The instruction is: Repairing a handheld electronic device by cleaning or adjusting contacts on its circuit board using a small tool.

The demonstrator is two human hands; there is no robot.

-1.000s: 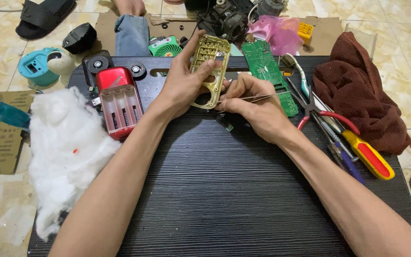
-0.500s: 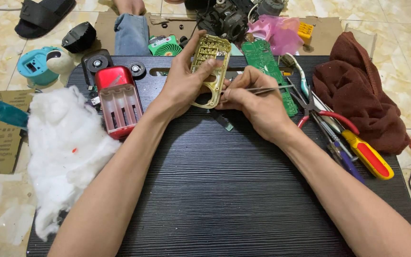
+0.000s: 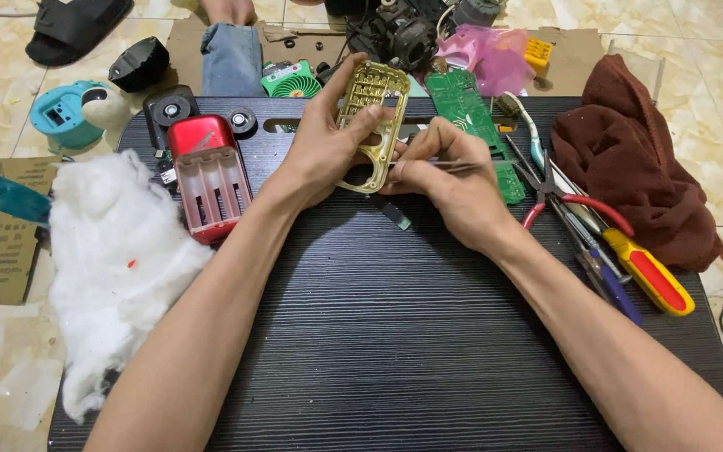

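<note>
My left hand (image 3: 324,146) grips a gold-coloured phone front frame (image 3: 371,105) with keypad holes, holding it upright above the black ribbed board (image 3: 395,335). My right hand (image 3: 449,184) pinches thin metal tweezers (image 3: 459,166), their tip against the lower edge of the frame. A small dark strip (image 3: 397,213) lies on the board just under my right hand.
Left of my hands lie a red battery case (image 3: 208,176) and a wad of white cotton (image 3: 115,259). A green circuit board (image 3: 470,113), pliers (image 3: 558,188), screwdrivers (image 3: 642,268) and a brown cloth (image 3: 638,163) sit to the right. A person's jeans leg (image 3: 232,54) is at the far edge.
My right hand with the tweezers has shifted slightly up and closer to the frame's lower edge. The left hand keeps the frame almost still.
</note>
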